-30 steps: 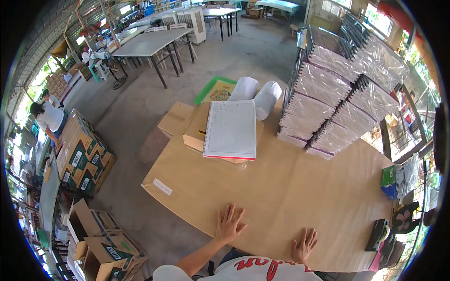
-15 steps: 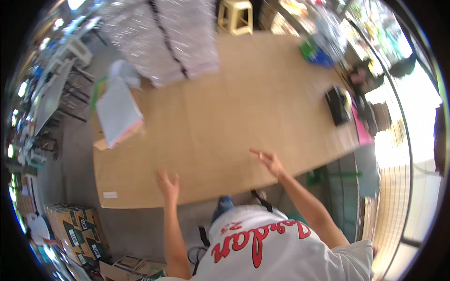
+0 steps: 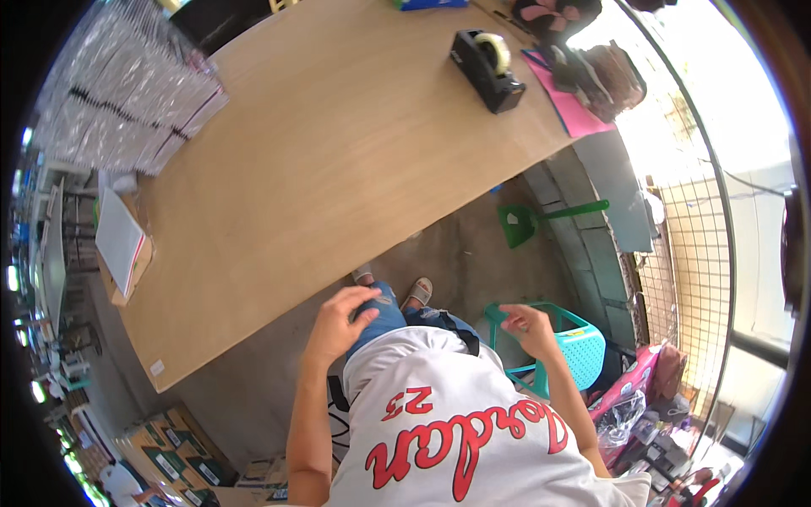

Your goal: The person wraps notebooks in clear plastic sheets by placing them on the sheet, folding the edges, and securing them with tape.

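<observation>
My left hand (image 3: pixel 338 323) hovers just in front of the near edge of the wooden table (image 3: pixel 312 160), above my lap. Its fingers are apart from the thumb and hold nothing. Off to the right, my right hand (image 3: pixel 528 328) is held over the turquoise plastic stool (image 3: pixel 581 355), its fingers loosely bent and apart. Nothing shows in it, and whether it touches the stool I cannot tell. On the table's far right stands a black tape dispenser (image 3: pixel 487 72) with a roll of tape. White sheets (image 3: pixel 121 237) lie on cardboard at the left end.
Plastic-wrapped stacks (image 3: pixel 127 101) fill the table's far left. A pink folder (image 3: pixel 574 106) lies at the right edge beside a brown bag-like item (image 3: pixel 612 80). Under that side is a green dustpan (image 3: pixel 517 225). Cartons (image 3: pixel 182 448) stand on the floor at lower left.
Both hands have drawn back from over the table toward my body, the right one moving down beside the stool. My view has swung right and down, bringing the stool and floor into sight.
</observation>
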The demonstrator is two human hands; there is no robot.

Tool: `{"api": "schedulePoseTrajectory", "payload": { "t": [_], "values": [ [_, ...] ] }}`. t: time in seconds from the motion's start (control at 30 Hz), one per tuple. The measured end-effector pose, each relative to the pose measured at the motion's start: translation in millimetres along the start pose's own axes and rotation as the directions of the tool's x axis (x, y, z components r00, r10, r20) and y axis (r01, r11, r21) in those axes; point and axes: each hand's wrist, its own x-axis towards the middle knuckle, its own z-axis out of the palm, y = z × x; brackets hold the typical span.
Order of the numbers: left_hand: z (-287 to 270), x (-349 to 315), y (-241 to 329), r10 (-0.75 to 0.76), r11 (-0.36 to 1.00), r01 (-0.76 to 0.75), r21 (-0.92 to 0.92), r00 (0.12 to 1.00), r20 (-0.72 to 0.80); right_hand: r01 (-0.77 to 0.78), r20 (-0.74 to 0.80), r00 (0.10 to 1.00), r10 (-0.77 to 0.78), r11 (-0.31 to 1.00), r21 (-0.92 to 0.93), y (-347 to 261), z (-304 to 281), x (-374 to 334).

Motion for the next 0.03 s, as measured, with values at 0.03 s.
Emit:
{"api": "schedulePoseTrajectory", "payload": {
  "t": [0.03],
  "values": [
    [9.5,7.4,4.2,-0.007,0.999,0.003,0.034,0.992,0.127,-0.007,-0.024,1.000,0.007,1.000,0.015,6.1,-6.4,-3.7]
  ]
}}
